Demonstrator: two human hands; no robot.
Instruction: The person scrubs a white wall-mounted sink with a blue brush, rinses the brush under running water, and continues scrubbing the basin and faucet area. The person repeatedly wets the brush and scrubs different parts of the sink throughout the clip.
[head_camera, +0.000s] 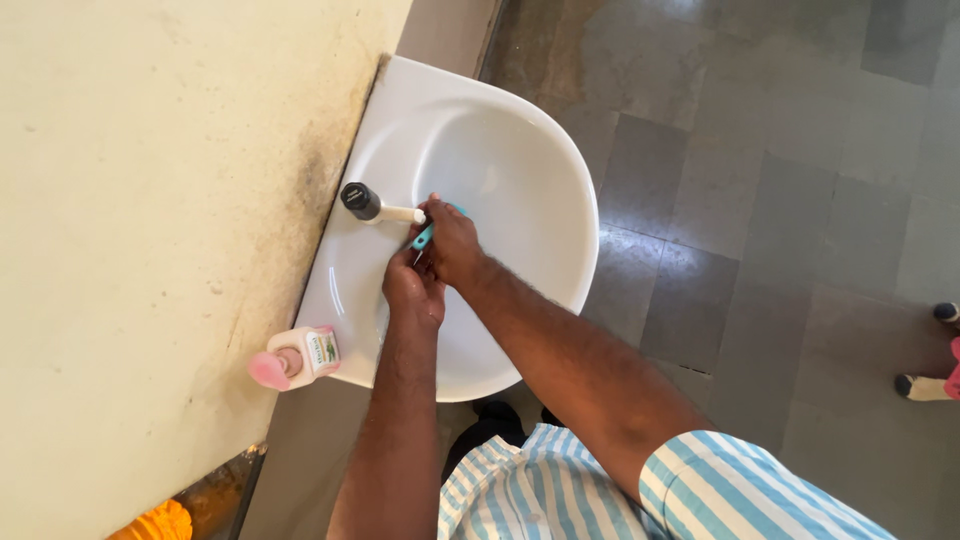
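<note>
The white wash basin (540, 140) fixed to the cream wall (150, 200) held nothing loose that I could make out; only the person's two hands were down inside its bowl, and whether any water stood in it I could not tell. One tap (372, 206) stood on the basin's rim by the wall, its black top upward and its pale spout reaching out over the bowl. One soap bottle (300, 357) with a pink top sat on the rim's near corner, well apart from the hands. There was one small teal tool (424, 237), seemingly a brush, just under the spout; its long axis ran slantwise, one end toward the person and the other up under the right hand. The right hand (452, 243) was clenched around its upper part, with a bit of teal showing beyond the knuckles. The left hand (412, 288) lay just below, touching the right; its fingers seemed curled at the tool's lower end, though I could not tell its grip for sure. Grey floor tiles (760, 200) spread beside the basin.
</note>
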